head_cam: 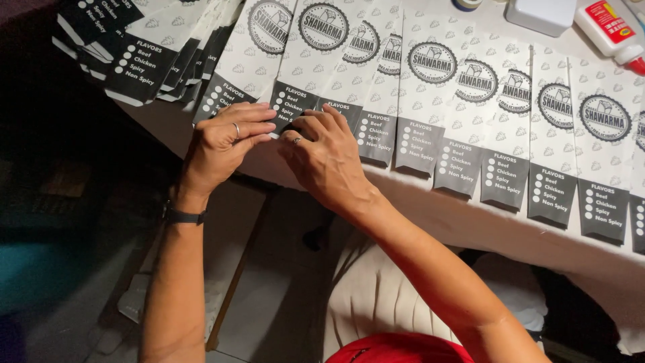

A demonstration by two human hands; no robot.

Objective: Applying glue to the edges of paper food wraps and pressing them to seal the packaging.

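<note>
Several flat white paper sleeves with a round black emblem and a black printed end lie in an overlapping row (430, 101) along the table's near edge. My left hand (225, 138) and my right hand (322, 158) meet at the black end of one sleeve (290, 107) near the row's left end. Fingertips of both hands pinch that end where it hangs over the table edge. Each hand wears a ring, and a dark watch sits on my left wrist.
A fanned stack of the same sleeves (144, 50) lies at the table's far left. A white glue bottle with a red cap (613, 30) and a white box (541, 15) stand at the back right. The white table edge (463, 218) runs diagonally; floor lies below.
</note>
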